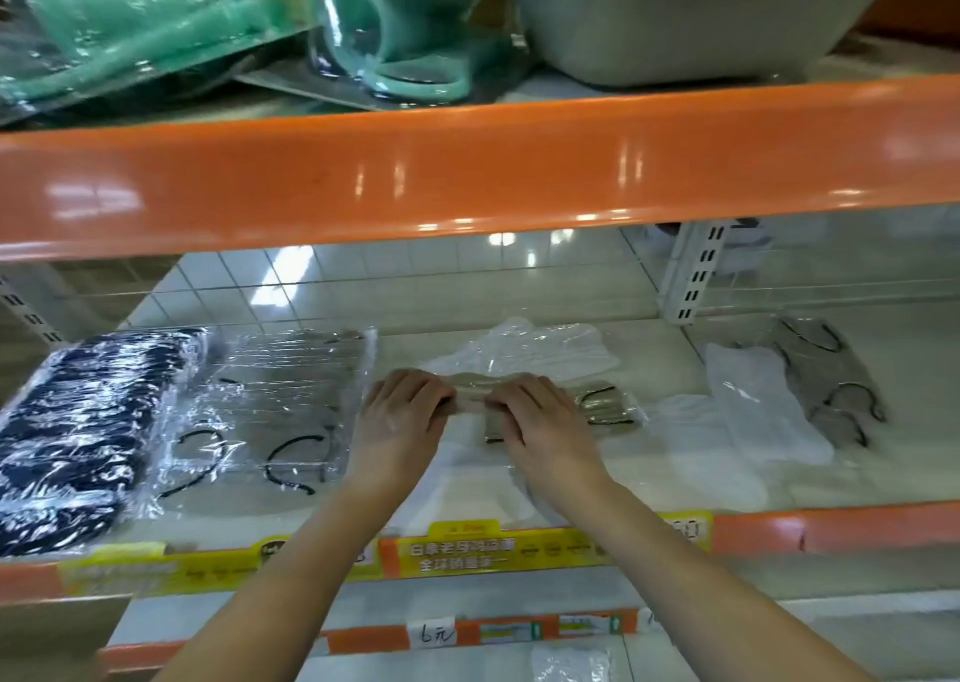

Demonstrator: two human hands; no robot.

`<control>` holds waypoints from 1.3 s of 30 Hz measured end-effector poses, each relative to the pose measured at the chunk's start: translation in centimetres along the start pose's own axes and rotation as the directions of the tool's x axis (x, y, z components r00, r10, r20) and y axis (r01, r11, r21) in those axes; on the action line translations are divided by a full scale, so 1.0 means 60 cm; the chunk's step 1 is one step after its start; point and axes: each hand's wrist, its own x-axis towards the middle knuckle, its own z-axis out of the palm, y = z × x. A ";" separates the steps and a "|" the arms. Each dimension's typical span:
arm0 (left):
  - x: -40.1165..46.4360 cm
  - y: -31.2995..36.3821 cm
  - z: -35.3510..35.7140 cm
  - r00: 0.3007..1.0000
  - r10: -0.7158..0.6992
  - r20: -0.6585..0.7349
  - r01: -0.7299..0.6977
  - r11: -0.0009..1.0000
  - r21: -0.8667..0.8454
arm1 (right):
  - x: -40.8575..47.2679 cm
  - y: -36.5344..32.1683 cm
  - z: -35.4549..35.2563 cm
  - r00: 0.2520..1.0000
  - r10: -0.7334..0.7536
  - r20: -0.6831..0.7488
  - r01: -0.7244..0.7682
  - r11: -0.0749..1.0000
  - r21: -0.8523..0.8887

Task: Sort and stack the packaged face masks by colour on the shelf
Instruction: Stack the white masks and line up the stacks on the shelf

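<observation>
Both hands, left (402, 411) and right (535, 413), pinch a grey pack (602, 405) mid-shelf (649, 364), between the grey stack (275, 395) and loose white packs (748, 411). It looks light, floppy and slick; holding both short ends should keep it flat.

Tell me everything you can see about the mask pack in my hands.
The mask pack is a clear, shiny plastic sleeve of grey-beige masks with black ear loops showing at its right end. It lies flat mid-shelf, lengthwise left to right, over white packs. The left hand and right hand grip it from above, covering most of it.
</observation>
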 end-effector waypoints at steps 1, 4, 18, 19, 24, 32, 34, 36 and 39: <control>-0.005 -0.007 -0.003 1.000 0.021 -0.016 -0.021 1.000 0.001 | 0.002 -0.004 0.002 1.000 -0.004 0.006 0.004 1.000 0.015; -0.033 -0.061 -0.032 0.997 0.046 -0.067 -0.045 0.999 0.024 | 0.016 -0.047 0.032 0.999 -0.045 0.029 0.045 0.999 0.030; -0.155 -0.265 -0.157 0.999 0.031 0.036 -0.033 0.997 0.077 | 0.038 -0.237 0.187 0.949 -0.068 0.309 0.099 0.991 -0.085; -0.164 -0.274 -0.164 0.998 0.041 0.039 -0.043 0.997 0.066 | 0.036 -0.248 0.196 0.938 -0.058 0.342 0.097 0.990 -0.101; -0.198 -0.310 -0.178 0.986 0.078 0.144 -0.079 0.997 -0.001 | 0.027 -0.283 0.225 0.903 -0.033 0.428 0.117 0.978 -0.172; -0.219 -0.328 -0.171 0.947 -0.030 0.321 0.008 0.998 0.069 | 0.019 -0.295 0.241 0.935 0.000 0.356 0.082 0.973 -0.217; -0.219 -0.326 -0.169 0.959 -0.036 0.281 0.006 0.994 0.109 | 0.015 -0.299 0.242 0.941 -0.008 0.337 0.089 0.970 -0.225; -0.219 -0.321 -0.167 0.973 -0.011 0.233 -0.025 0.988 0.151 | 0.010 -0.297 0.244 0.955 -0.032 0.295 0.100 0.971 -0.219; -0.221 -0.315 -0.164 0.982 0.004 0.191 -0.041 0.981 0.189 | 0.004 -0.293 0.248 0.972 -0.072 0.223 0.111 0.979 -0.172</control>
